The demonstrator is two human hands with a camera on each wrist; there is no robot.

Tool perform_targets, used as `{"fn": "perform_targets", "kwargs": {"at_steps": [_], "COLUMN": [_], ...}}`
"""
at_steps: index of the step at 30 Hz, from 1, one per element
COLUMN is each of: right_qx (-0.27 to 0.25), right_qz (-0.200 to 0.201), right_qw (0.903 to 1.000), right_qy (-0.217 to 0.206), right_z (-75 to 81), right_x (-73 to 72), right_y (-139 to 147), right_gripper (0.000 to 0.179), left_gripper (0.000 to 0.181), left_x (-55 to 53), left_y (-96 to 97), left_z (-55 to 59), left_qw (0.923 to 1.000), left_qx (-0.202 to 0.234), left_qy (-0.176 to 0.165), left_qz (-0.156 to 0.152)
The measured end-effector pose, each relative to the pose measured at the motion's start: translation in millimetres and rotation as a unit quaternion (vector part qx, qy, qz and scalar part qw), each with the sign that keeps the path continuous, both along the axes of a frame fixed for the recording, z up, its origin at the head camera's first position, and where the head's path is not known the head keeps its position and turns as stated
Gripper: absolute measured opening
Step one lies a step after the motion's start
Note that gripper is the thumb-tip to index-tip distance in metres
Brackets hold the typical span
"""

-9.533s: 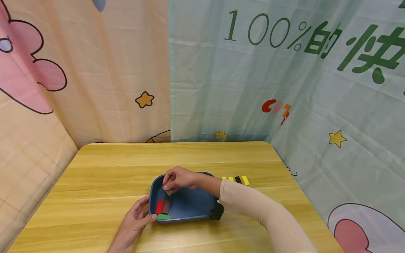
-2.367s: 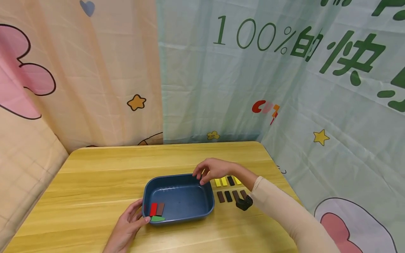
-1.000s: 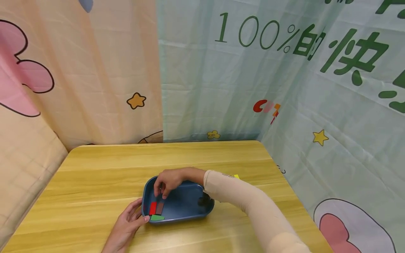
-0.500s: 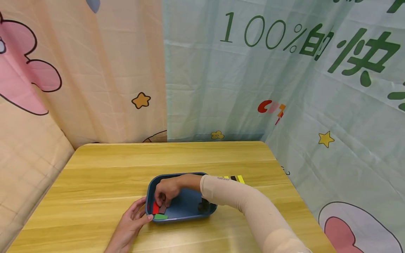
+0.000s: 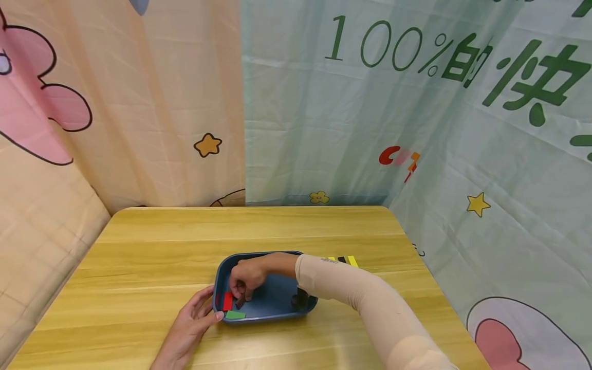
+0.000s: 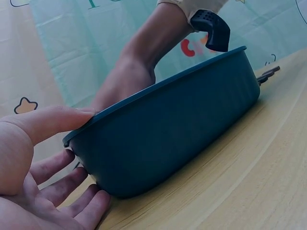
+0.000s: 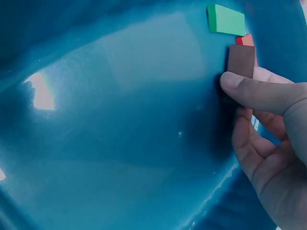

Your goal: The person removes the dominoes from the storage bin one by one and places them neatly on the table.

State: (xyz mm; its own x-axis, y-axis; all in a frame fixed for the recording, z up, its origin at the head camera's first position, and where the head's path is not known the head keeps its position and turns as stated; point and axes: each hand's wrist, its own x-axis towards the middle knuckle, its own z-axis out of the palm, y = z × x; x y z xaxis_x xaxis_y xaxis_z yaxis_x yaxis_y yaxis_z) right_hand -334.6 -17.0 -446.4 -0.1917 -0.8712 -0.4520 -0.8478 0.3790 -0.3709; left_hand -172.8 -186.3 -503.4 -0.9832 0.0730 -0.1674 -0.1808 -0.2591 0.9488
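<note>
A blue plastic tray (image 5: 273, 300) stands on the wooden table. My left hand (image 5: 189, 326) holds its near left corner, thumb over the rim and fingers against the outer wall. Inside the tray, my right hand (image 5: 250, 275) pinches a brown block (image 7: 241, 60) between thumb and fingers, most plainly in the right wrist view. A red block (image 5: 228, 301) lies just left of the brown one. Against the near wall, a green block (image 5: 235, 315) lies in the corner. The left wrist view shows the tray's outer side; its contents are hidden there.
Beyond the tray's right end, yellow blocks (image 5: 352, 260) and a black block (image 5: 341, 259) lie on the table (image 5: 162, 246), partly hidden by my right sleeve (image 5: 370, 303). A black device (image 5: 299, 299) hangs at my right wrist. Printed curtains (image 5: 296, 113) enclose the table.
My right hand has gone from the tray's right rim, near the rows of blocks, back to the left end, and now pinches the brown block that lay beside the red one. My left hand keeps its hold.
</note>
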Motion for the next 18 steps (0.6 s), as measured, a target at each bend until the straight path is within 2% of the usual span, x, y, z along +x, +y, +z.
{"fn": "perform_targets", "kwargs": {"at_steps": [9, 18], "right_qx": [-0.023, -0.082], "right_qz": [-0.026, -0.105], "right_qw": [0.9994, 0.9907], "right_qy": [-0.007, -0.029], "right_z": [18.6, 26.2], "right_x": [-6.3, -10.1], "right_y": [11, 39], "right_gripper": [0.009, 0.014], "left_gripper": [0.073, 0.073], "left_x": [-0.4, -0.6], "left_y": [-2.8, 0.6], "left_z": [4.5, 1.9], "left_qw": [0.9999, 0.9999], "left_qx": [-0.004, -0.001], "left_qy": [-0.011, -0.012], "left_qz": [-0.003, 0.002]}}
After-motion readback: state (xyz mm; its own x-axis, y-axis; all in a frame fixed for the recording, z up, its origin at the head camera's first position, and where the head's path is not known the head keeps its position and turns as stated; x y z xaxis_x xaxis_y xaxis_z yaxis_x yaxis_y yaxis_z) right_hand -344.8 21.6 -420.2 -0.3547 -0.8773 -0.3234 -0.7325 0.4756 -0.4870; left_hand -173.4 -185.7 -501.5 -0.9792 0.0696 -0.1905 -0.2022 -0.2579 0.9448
